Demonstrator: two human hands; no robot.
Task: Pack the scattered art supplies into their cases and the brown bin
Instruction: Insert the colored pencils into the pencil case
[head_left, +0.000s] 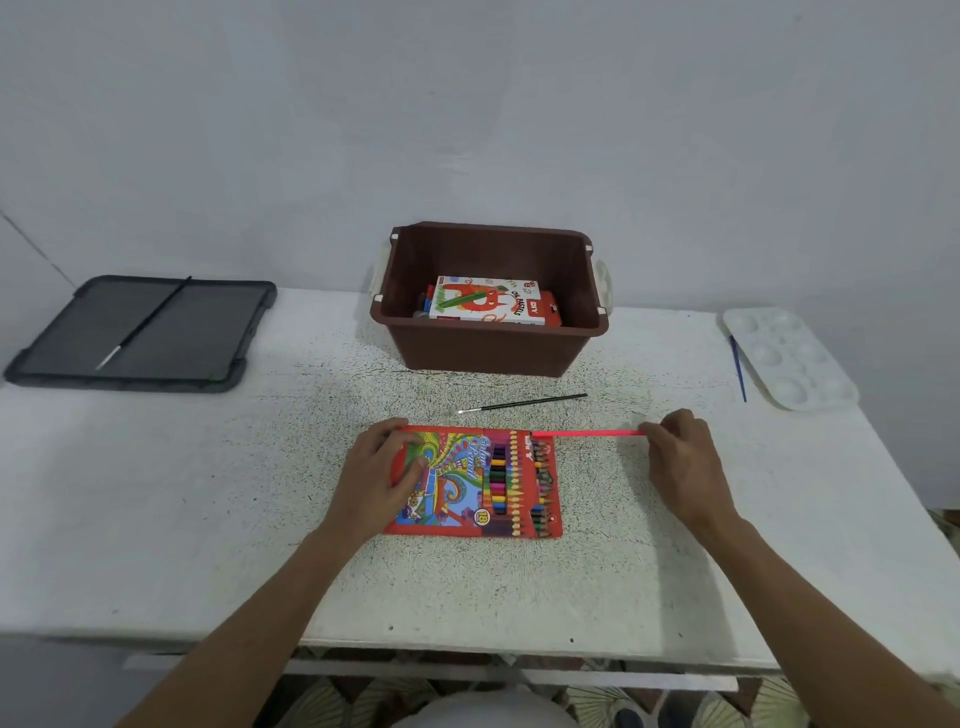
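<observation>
Pinching a pink pencil (589, 433), the right hand (680, 457) feeds the pencil case (467, 483) under the flat left hand (384, 467); beyond them a brush (522, 404) and palette (789, 356) lie unpacked.

**Even, diffuse lighting; wide-angle view with distortion at the edges.**

You see soft, cool-toned light with no visible source and no hard glare. Shadows are faint: a narrow dark band lies on the table (208, 493) along the front foot of the brown bin (488, 353), and the bin's interior is dimmer than its rim. The white palette (789, 358) shows low contrast against the tabletop. Expect barrel distortion: the table's far edge bows, and the forearms (249, 623) stretch toward the lower corners. Detail is sharpest at the centre, although the print on the pencil case (467, 483) is slightly blurred. The frame edges look soft.
</observation>
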